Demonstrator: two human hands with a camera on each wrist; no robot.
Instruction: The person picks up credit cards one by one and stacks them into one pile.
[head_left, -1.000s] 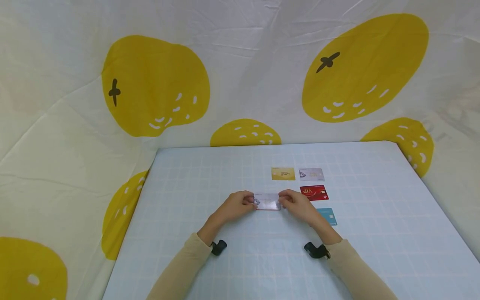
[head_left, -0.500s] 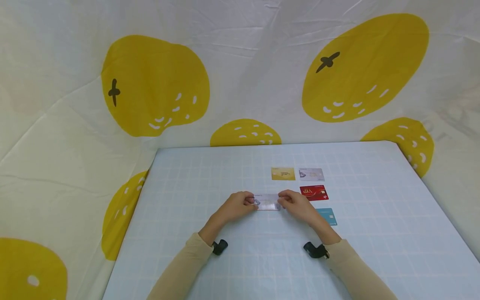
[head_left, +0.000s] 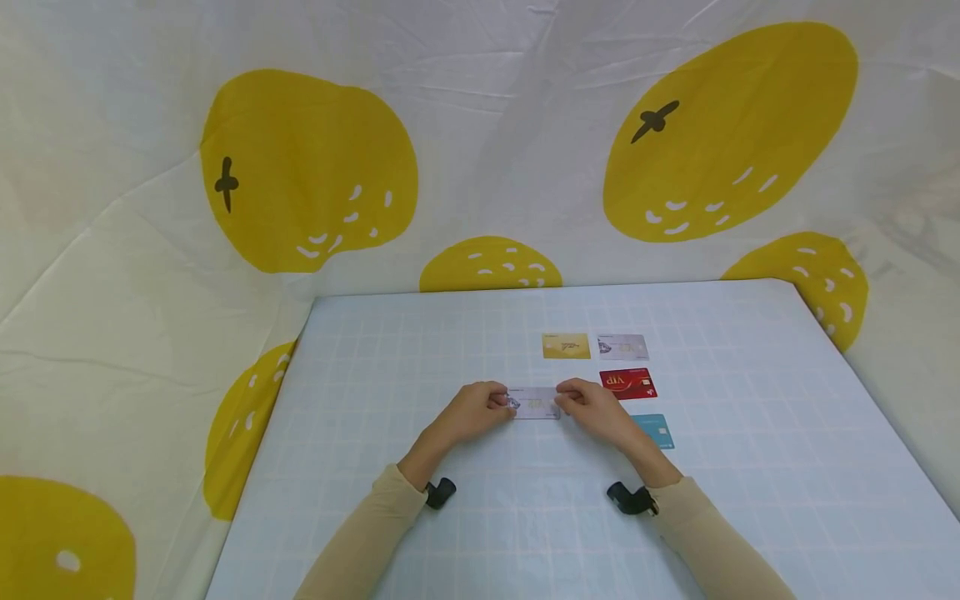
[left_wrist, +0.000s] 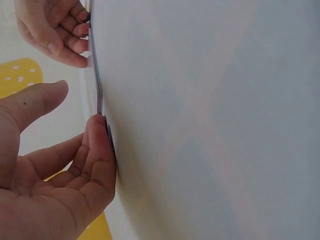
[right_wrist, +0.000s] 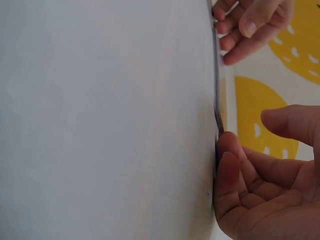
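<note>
Two bare hands meet over a pale blue, faintly checked surface point(head_left: 375, 358). Between them lies a thin stack of flat cards point(head_left: 535, 402), a silvery lilac one on top, a little left of the surface's middle. Its layered side shows in both wrist views; I cannot tell whether it touches the surface. The left hand point(head_left: 475, 410) holds its left short end with bent fingers, and the right hand point(head_left: 592, 408) holds the right end likewise. Both thumbs stand apart from the stack.

Toward the surface's far edge, a glossy gold card point(head_left: 566, 346) and a second silvery lilac card point(head_left: 623, 347) lie side by side. Nearer, below that second one, is a red card marked VIP point(head_left: 628, 383), just beside the right hand. Nearer again lies a teal card point(head_left: 655, 430), partly hidden by the right forearm.

Beige sleeves point(head_left: 367, 525) cover the arms, with a small black device point(head_left: 442, 492) at each wrist. Beyond the far edge hangs white cloth point(head_left: 510, 108) printed with big yellow fruit shapes point(head_left: 315, 158).
</note>
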